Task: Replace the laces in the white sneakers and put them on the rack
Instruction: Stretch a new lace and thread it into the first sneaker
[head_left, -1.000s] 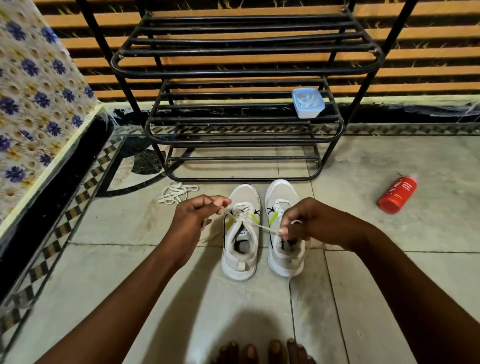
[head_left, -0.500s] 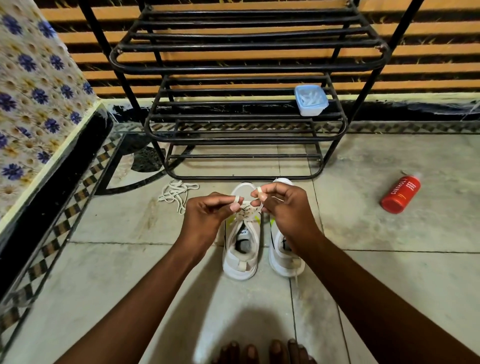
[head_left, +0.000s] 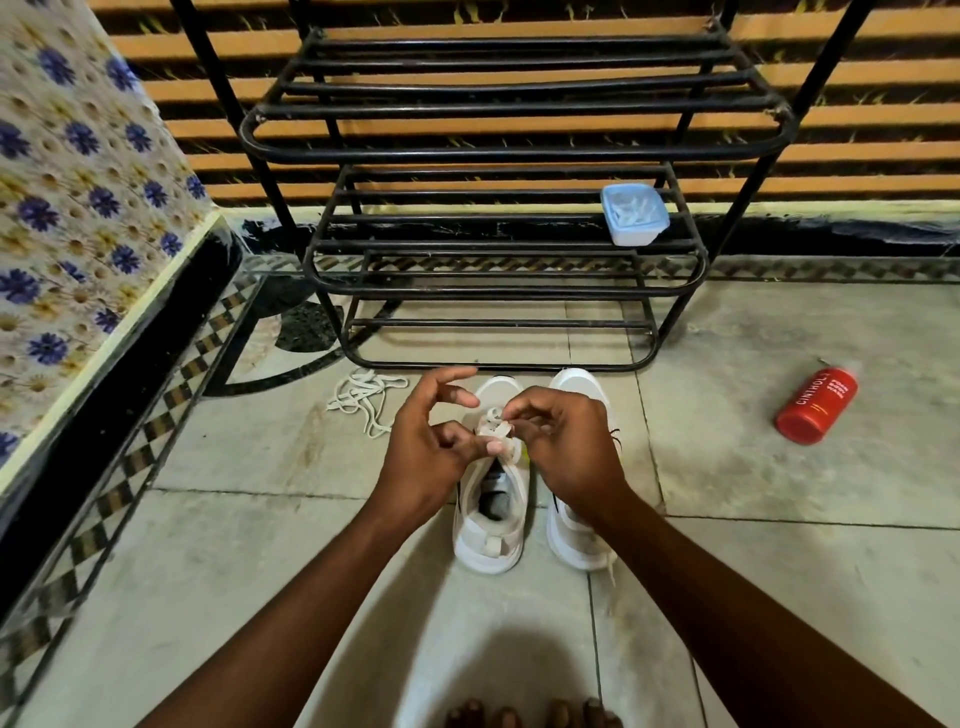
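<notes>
Two white sneakers stand side by side on the floor, toes toward the rack: the left sneaker (head_left: 488, 525) and the right sneaker (head_left: 576, 535). Both of my hands meet over the left sneaker's lace (head_left: 493, 423). My left hand (head_left: 431, 441) pinches the lace at the knot with its lower fingers, index finger and thumb lifted. My right hand (head_left: 561, 441) pinches a loop of the same lace. A loose pile of old white laces (head_left: 363, 397) lies on the floor to the left. The black metal shoe rack (head_left: 498, 228) stands just beyond the sneakers.
A small blue-lidded plastic box (head_left: 634, 213) sits on the rack's middle shelf at the right. A red bottle (head_left: 815, 405) lies on the tiles to the right. A flower-patterned bed edge (head_left: 78, 234) runs along the left. My toes (head_left: 530, 714) show at the bottom.
My hands went from pulling the lace ends wide apart to coming together over the left sneaker, forming loops. The camera tilted slightly; sneakers stayed put.
</notes>
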